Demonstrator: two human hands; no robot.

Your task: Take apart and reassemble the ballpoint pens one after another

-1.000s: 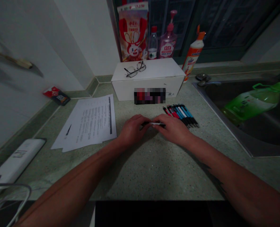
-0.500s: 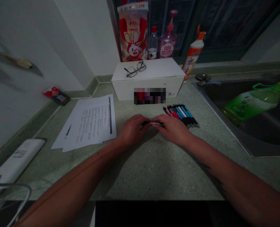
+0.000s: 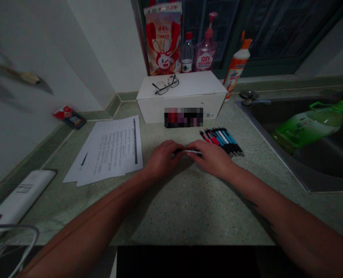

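Observation:
A thin black-and-white pen (image 3: 195, 152) lies level between my hands, just above the counter. My left hand (image 3: 163, 157) pinches its left end between thumb and fingers. At the other end, my right hand (image 3: 213, 157) grips it with the thumb in front, and the two hands' fingertips meet near the middle. Fingers hide much of the pen. Right behind my right hand, several pens (image 3: 222, 139) with red, blue and white barrels lie side by side in a slanted row.
Printed sheets (image 3: 110, 150) lie to the left, near a white power strip (image 3: 23, 197). A white box (image 3: 185, 87) carrying eyeglasses (image 3: 166, 85) stands at the back, bottles behind it. On the right, a sink (image 3: 299, 179) holds a large green bottle (image 3: 307, 125).
Slightly more of the pen's white part shows by my right thumb. Both hands otherwise keep their place.

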